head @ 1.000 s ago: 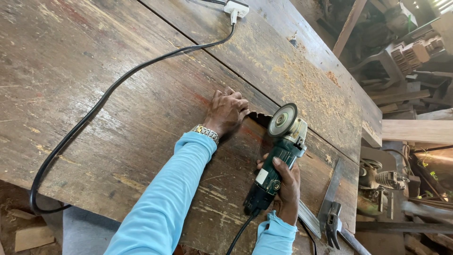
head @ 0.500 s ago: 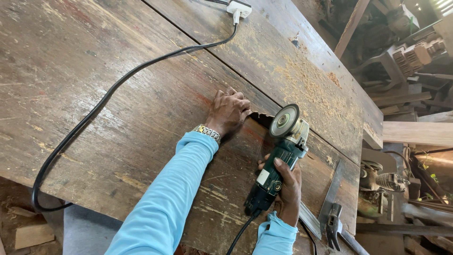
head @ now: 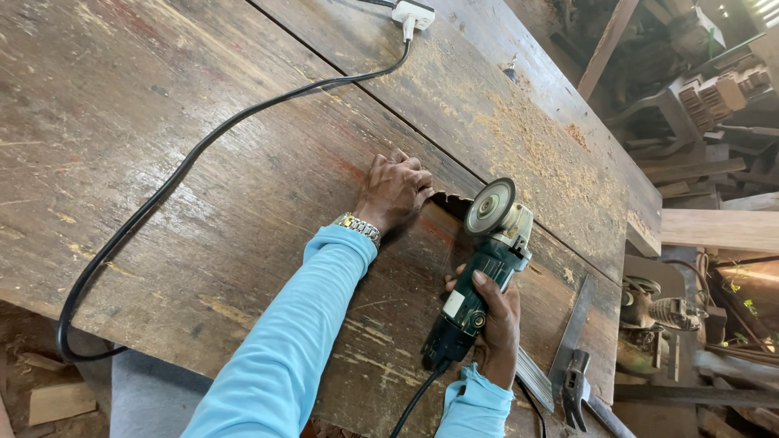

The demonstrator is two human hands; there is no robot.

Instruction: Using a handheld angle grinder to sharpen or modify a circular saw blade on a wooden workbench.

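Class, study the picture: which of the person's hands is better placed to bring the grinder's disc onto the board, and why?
Probably the right hand: it already grips the green angle grinder, whose disc sits at the dark notch. The left hand lies flat on the wooden board, steadying it.

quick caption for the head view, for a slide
Right hand holds a green angle grinder over a worn wooden table while the left hand presses flat beside its disc.

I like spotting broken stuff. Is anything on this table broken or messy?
Yes. The wooden board has a jagged, toothed notch at its edge beside the left hand, and sawdust lies scattered over the far plank.
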